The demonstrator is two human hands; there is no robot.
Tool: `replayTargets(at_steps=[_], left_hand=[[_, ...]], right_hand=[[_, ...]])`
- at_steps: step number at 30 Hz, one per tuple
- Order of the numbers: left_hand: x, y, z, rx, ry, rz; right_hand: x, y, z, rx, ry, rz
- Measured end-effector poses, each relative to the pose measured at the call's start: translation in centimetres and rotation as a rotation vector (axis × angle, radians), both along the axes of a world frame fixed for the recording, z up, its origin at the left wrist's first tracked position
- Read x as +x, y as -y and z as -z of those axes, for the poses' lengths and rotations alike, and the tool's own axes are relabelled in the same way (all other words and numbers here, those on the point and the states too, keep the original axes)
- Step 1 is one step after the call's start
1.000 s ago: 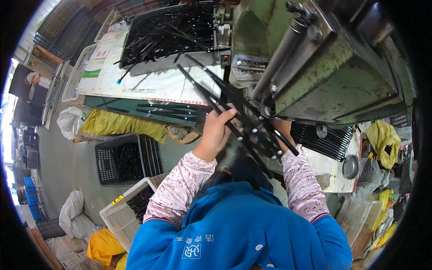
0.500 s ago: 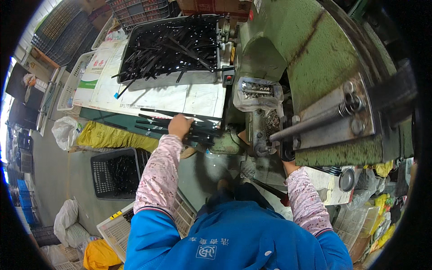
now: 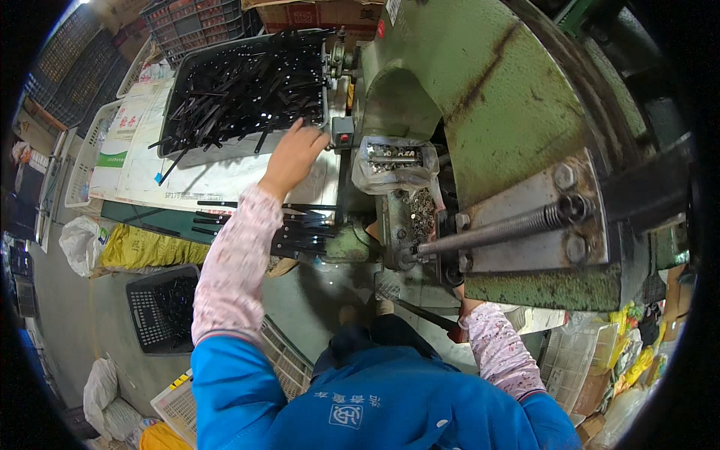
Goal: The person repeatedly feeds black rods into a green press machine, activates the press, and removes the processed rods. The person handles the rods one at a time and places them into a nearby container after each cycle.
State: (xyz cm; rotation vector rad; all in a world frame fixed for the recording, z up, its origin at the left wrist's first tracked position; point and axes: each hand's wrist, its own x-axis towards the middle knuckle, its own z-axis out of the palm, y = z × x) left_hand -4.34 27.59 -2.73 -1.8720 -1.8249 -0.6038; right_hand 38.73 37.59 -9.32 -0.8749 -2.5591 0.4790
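Observation:
My left hand (image 3: 294,156) is above the white-covered table, beside the near right corner of a grey tray (image 3: 217,155). Its fingers are apart and I see nothing in them. Piled in that tray are many thin black strips (image 3: 240,90) with shiny spots. Below my left forearm, more black strips (image 3: 304,232) lie side by side along the table's near edge. My right hand (image 3: 469,306) reaches under the green press (image 3: 517,97); its fingers are hidden behind the machine. A plastic-lined box (image 3: 396,176) of small metal parts sits between my hands.
A rusty spring rod (image 3: 495,232) juts from the press toward the box. A red-button switch box (image 3: 343,133) sits at the table's right edge. On the floor at left stands a dark crate (image 3: 161,307). Near my legs are a white crate (image 3: 180,405) and a pedal (image 3: 388,289).
My left hand has left the strips at the table's near edge and moved forward to the tray's corner, its fingers now apart. The whole view has shifted; my right hand stays under the press.

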Motion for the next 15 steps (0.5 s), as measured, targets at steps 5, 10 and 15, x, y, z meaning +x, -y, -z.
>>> replayTargets(at_steps=[5, 10, 15], left_hand=[[7.8, 9.4, -8.4, 0.258, 0.531, -0.013], [14.7, 14.1, -10.4, 0.485, 1.788, -0.010], [20.6, 14.7, -7.9, 0.763, 2.263, 0.362]], right_hand=[[0.9, 4.1, -4.2, -0.175, -0.083, -0.061], [-5.4, 11.6, -11.5, -0.140, -0.297, -0.485], [-8.6, 13.3, -13.8, -0.985, -0.127, -0.862]])
